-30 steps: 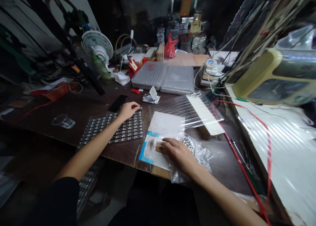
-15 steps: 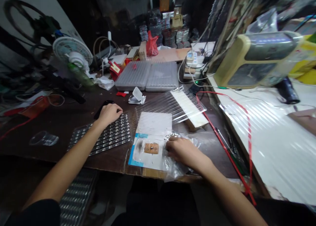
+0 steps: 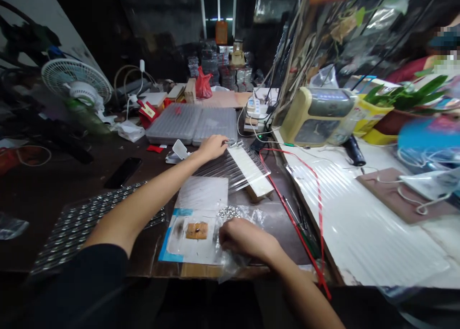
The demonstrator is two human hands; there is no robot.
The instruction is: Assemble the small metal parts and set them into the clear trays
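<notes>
My left hand [image 3: 213, 147] is stretched forward over the far end of a clear ribbed plastic tray [image 3: 233, 173]. Its fingertips are drawn together beside small shiny metal pieces [image 3: 237, 143]; what they pinch is too small to make out. My right hand [image 3: 247, 238] is curled at a clear plastic bag [image 3: 230, 264], its fingertips hidden. Small silvery parts [image 3: 232, 211] lie just beyond it. To its left, a brown block [image 3: 196, 230] with a dark spot sits on a white board [image 3: 203, 190] edged with blue tape. A tray filled with metal parts [image 3: 82, 214] lies under my left forearm.
A black phone [image 3: 124, 172] lies at left, and a small white stand [image 3: 179, 150] farther in. Closed plastic cases [image 3: 215, 123] are at the back. Red strap [image 3: 294, 218] runs along the right, by a raised white surface [image 3: 359, 223]. A fan [image 3: 77, 82] stands back left.
My left hand has moved from the filled tray and phone, forward and right to the ribbed tray's far end. My right hand remains at the bag. The view has turned right.
</notes>
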